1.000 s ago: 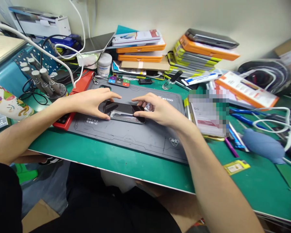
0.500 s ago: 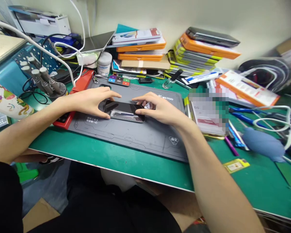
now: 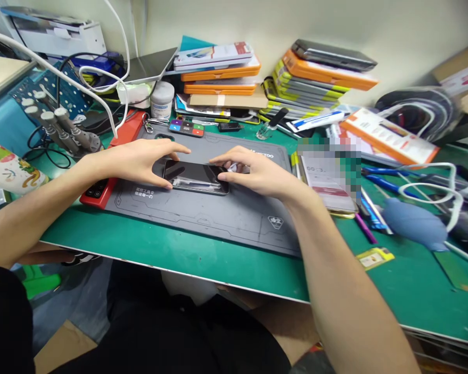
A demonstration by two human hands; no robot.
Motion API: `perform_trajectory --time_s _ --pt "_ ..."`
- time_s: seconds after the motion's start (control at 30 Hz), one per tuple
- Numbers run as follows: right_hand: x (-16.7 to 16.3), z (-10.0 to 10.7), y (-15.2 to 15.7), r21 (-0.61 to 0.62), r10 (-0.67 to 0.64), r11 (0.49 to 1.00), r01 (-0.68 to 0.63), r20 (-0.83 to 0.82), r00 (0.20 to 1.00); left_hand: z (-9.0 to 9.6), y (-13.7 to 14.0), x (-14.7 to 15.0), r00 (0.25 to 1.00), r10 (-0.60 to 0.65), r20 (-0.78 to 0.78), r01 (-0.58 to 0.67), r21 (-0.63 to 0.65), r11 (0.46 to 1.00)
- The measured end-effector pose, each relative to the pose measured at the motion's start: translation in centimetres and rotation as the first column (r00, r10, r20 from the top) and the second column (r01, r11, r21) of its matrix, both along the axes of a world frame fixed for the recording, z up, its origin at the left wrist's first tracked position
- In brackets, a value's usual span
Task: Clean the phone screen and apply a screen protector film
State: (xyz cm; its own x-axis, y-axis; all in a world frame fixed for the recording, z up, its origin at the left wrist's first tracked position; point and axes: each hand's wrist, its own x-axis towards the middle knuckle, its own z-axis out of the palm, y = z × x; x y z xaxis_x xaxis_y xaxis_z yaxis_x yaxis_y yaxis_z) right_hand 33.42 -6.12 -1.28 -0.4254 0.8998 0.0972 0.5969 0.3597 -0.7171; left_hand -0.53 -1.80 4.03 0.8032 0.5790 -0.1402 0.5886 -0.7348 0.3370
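1. The phone [image 3: 195,173] lay flat on the grey mat [image 3: 218,215], its dark, shiny face turned up; I use the phone as the landmark for all other places
2. The left hand [image 3: 140,160] was at the left end of the phone, with thumb and fingers spread wide; the thumb tip was at the near left corner, perhaps touching, and the fingers arched over the far side, so it did not seem to grip anything
3. The right hand [image 3: 253,170] was at the right end of the phone, half curled, with the thumb over this end; something pale showed under its fingers, but I could not tell what it was, or if it was held
4. As for progress, the phone was already placed between both hands and was not raised from the mat; no opened part could be seen, and whether its face was loose or fixed was too small to tell, so how much work was left I could not judge
5. The jar [image 3: 162,101] stood beyond the phone to the left, while the blower [image 3: 413,223] and the pliers [image 3: 378,179] lay well to its right
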Motion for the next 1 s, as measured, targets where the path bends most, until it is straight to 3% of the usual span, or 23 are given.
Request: perform_trajectory --time_s 0.3,1.0 --pt "0.75 0.43 0.27 -0.034 0.069 0.997 -0.069 -0.008 0.998 0.36 0.02 0.07 1.000 0.023 -0.010 -0.023 0.032 0.999" --pt "0.60 0.62 0.24 -0.066 0.034 0.997 -0.035 -0.014 0.999 0.24 0.03 0.07 1.000 0.002 0.016 -0.002 0.033 0.999"
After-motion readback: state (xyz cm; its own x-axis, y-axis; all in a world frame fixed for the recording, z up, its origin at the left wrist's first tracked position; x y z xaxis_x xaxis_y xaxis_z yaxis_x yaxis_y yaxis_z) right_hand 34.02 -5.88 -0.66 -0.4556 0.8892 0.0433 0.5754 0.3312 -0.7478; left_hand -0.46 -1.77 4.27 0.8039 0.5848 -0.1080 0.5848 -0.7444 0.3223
